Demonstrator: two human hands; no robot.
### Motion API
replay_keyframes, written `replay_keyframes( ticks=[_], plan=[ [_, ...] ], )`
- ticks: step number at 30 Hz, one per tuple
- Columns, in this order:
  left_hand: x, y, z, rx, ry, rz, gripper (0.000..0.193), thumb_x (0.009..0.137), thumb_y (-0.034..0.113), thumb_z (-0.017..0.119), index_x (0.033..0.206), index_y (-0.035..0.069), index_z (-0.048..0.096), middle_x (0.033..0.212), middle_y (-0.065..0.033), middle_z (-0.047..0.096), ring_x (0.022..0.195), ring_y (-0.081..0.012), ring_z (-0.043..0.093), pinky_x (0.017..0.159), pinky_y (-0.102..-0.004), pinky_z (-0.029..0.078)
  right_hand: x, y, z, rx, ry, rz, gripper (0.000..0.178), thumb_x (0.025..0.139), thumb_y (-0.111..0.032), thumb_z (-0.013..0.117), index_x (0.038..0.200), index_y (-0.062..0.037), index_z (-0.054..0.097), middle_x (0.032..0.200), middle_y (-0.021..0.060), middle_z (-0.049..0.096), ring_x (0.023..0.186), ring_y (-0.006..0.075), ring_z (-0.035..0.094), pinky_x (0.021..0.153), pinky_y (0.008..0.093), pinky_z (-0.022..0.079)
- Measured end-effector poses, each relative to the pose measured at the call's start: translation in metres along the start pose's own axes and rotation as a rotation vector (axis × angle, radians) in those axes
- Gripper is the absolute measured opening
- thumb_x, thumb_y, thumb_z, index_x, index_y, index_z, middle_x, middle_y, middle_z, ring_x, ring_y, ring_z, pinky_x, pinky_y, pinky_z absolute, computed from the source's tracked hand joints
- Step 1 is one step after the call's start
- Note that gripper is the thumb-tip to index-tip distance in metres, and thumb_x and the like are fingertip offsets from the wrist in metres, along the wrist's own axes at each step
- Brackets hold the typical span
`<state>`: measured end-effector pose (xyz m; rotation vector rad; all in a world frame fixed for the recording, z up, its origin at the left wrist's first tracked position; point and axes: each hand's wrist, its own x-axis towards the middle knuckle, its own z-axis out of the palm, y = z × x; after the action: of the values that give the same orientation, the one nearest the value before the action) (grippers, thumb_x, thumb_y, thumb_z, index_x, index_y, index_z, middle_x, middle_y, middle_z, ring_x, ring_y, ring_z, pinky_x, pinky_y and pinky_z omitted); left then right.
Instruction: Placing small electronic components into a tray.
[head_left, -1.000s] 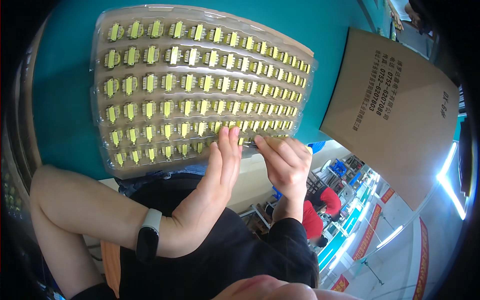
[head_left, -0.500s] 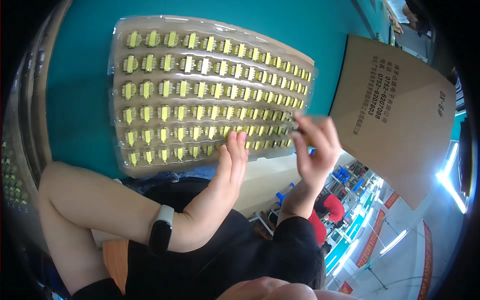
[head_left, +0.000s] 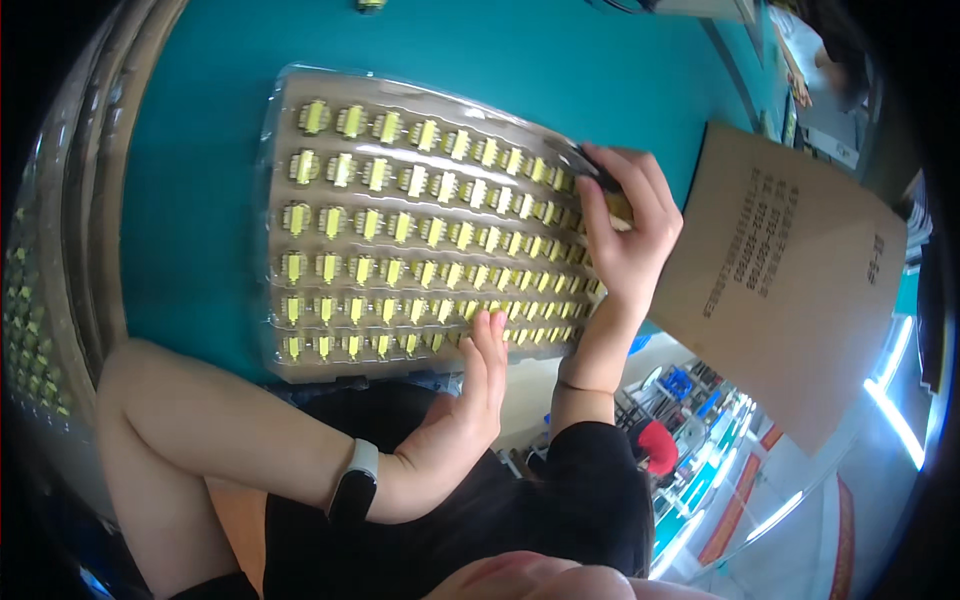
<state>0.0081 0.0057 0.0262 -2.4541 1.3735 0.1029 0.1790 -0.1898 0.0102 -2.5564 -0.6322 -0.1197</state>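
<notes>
A: In the head view, how many trays by the hands?

B: Just one: a clear plastic tray [head_left: 395, 152], lying on the teal table [head_left: 210, 200], close in front of the wearer's body.

A: And loaded with what?

B: Six rows of yellow components [head_left: 434, 232]. At least nine clear of the fingers in the farthest row; impossible to give a full total, with the right end partly covered.

A: Any off the tray?

B: One loose piece [head_left: 371, 4] at the top edge, well apart. Also a yellow cluster [head_left: 32, 345] at far left, too dim to count.

A: Hands?

B: Two. Left hand [head_left: 475, 390]: fingers stretched out together, tips at the near rows, gripping nothing visible. Right hand [head_left: 640, 235]: over the far right corner, thumb and fingers closed around one dark object [head_left: 600, 172], too blurred to name.

A: On the wrists?

B: One pale-strapped wristband [head_left: 355, 485] on the left, one thin dark band [head_left: 585, 388] on the right.

A: Farther off?

B: One printed cardboard panel [head_left: 785, 285] right of the tray; behind, one person in red [head_left: 655, 448].
</notes>
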Motion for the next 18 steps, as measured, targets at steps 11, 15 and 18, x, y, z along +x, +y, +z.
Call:
replay_keyframes(
  ticks=[11,15,18],
  plan=[
    [0.006,-0.002,0.002,-0.021,0.034,0.009,0.074,0.089,0.038,0.067,0.149,-0.005,0.064,0.150,-0.0251,0.066,0.134,-0.0430,0.066,0.110,-0.0508,0.054,-0.006,0.007,0.002,-0.121,-0.035,-0.080,0.025,0.079,0.011,0.079,0.103,0.0021,0.080,0.096,0.0097,0.075,0.081,0.0174,0.073,0.072,0.0282,0.057],
    [0.007,-0.002,0.001,-0.024,0.041,0.016,0.075,0.089,0.038,0.068,0.150,-0.004,0.063,0.150,-0.0255,0.066,0.135,-0.0435,0.066,0.110,-0.0509,0.053,-0.010,0.008,0.000,-0.130,-0.045,-0.069,0.025,0.079,0.012,0.078,0.102,0.0021,0.080,0.094,0.0094,0.076,0.079,0.0180,0.073,0.071,0.0288,0.057],
    [0.004,-0.003,0.001,-0.019,0.035,0.015,0.075,0.089,0.038,0.068,0.150,-0.004,0.063,0.150,-0.0255,0.066,0.134,-0.0444,0.066,0.110,-0.0511,0.053,-0.006,0.006,0.003,-0.135,-0.049,-0.080,0.025,0.079,0.013,0.078,0.101,0.0017,0.080,0.093,0.0094,0.076,0.078,0.0188,0.074,0.070,0.0296,0.058]
  ],
)
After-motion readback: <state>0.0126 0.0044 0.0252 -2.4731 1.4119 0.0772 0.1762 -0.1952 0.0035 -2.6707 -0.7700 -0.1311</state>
